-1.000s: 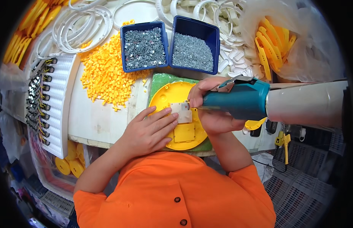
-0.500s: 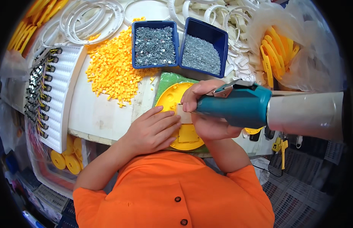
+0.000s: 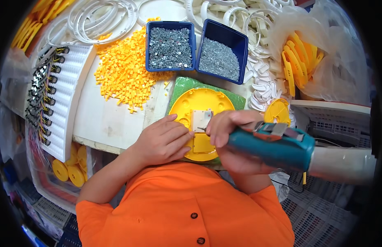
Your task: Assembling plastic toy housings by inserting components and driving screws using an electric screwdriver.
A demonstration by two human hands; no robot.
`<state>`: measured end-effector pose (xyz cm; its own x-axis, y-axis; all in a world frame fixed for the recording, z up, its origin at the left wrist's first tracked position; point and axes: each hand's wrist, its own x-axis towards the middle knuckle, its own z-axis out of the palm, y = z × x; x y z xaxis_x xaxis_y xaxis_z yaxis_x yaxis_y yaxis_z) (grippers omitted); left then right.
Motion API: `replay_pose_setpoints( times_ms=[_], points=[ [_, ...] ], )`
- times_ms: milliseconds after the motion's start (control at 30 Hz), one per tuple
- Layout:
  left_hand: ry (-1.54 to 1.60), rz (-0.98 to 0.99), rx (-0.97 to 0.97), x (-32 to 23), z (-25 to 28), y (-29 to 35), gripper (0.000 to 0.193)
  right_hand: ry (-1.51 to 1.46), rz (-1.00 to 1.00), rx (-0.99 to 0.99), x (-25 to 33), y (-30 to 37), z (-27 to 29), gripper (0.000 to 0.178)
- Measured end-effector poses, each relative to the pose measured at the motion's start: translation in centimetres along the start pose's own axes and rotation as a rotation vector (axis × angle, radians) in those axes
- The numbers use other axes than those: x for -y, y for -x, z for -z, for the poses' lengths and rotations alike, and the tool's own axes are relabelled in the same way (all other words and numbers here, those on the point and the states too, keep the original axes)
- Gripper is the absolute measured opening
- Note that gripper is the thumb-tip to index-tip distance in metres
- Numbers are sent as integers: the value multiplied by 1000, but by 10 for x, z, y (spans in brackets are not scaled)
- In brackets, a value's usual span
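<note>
Since earlier frame: right hand [image 3: 224, 126] and teal power driver [image 3: 267, 147] shifted toward the workbench's [image 3: 111, 131] near edge, baring more of the white plate [image 3: 201, 118].

Now: right hand wrapped round the driver; bit [image 3: 201, 129] by the plate's near edge, contact cannot be told. Left hand [image 3: 162, 138] flat, fingers together, resting on the left rim of the round yellow shell [image 3: 199, 98], gripping nothing visible. Shell lies on the green mat [image 3: 237, 99] at the workbench's near edge; plate sits inside it.

Judgement: driver appears slanted; square bit to plate before pressing. Keep left-hand pressure on the rim, nearest fingertip clear of the bit. Press lightly; ease off once seated.
</note>
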<state>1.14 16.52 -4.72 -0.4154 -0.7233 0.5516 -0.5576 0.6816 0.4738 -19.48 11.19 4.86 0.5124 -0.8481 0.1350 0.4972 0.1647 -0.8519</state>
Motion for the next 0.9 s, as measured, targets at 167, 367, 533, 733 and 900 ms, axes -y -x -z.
replay_pose_setpoints(
  times_ms=[167,367,533,733,900],
  points=[
    [-1,-26,-25,3,1,-2,36,108,-28,56,-17,6,9,74],
    [29,-44,-94,3,0,1,32,429,-75,141,-17,2,11,73],
    [56,-113,-127,5,-8,0,29,311,217,154,-33,1,0,66],
    [28,-84,-113,2,-5,4,28,195,154,135,-27,-3,0,69],
    [-111,-25,-236,34,69,10,16,197,331,-20,-1,-17,10,107]
  ],
)
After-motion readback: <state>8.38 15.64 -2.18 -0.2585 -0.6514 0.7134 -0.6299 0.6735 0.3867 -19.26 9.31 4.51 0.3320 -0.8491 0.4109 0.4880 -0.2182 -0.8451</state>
